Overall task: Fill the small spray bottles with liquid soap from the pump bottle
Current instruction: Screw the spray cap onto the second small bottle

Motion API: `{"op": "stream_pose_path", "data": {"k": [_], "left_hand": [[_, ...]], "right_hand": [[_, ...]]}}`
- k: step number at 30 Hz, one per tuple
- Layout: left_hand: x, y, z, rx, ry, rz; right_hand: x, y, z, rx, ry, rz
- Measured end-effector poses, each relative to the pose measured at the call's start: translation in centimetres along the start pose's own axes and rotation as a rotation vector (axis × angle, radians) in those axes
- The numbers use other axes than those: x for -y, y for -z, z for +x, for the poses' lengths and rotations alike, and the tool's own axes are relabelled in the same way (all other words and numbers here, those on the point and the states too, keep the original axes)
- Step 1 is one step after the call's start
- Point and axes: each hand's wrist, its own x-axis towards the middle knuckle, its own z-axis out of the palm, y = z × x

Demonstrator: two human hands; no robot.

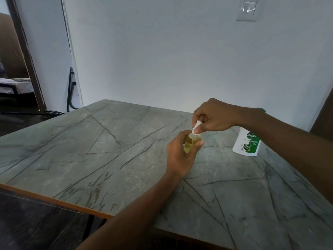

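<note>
I see a room in a home. A grey stone-patterned surface (90,141) stands against a plain white wall (162,51), with a switch plate (246,10) above its far right corner. Past its left edge, a dark wooden door frame (27,56) opens onto a bed (16,85). A household handwash bottle (246,141) stands near the right edge.
</note>
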Motion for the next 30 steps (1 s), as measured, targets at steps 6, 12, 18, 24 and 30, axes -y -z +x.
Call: {"op": "stream_pose_path", "data": {"k": [6,12,18,24,30], "left_hand": [[-0.1,0.1,0.0,0.015,-0.007,-0.012],[-0.6,0.3,-0.2,0.038,-0.014,-0.055],[-0.2,0.4,-0.2,-0.013,-0.052,-0.054],[0.1,0.4,0.3,-0.024,0.036,-0.116],[0.9,2.1,4.0,-0.097,0.171,-0.155]], "right_hand": [[0.0,-0.7,-0.1,0.021,0.009,-0.155],[-0.9,-1.6,0.0,-0.025,0.105,-0.1],[-0.8,-3.2,0.7,-0.158,0.103,0.006],[0.3,-1.2,-0.1,-0.017,-0.042,0.016],[-1.7,0.4,-3.8,-0.201,-0.187,0.266]]}}
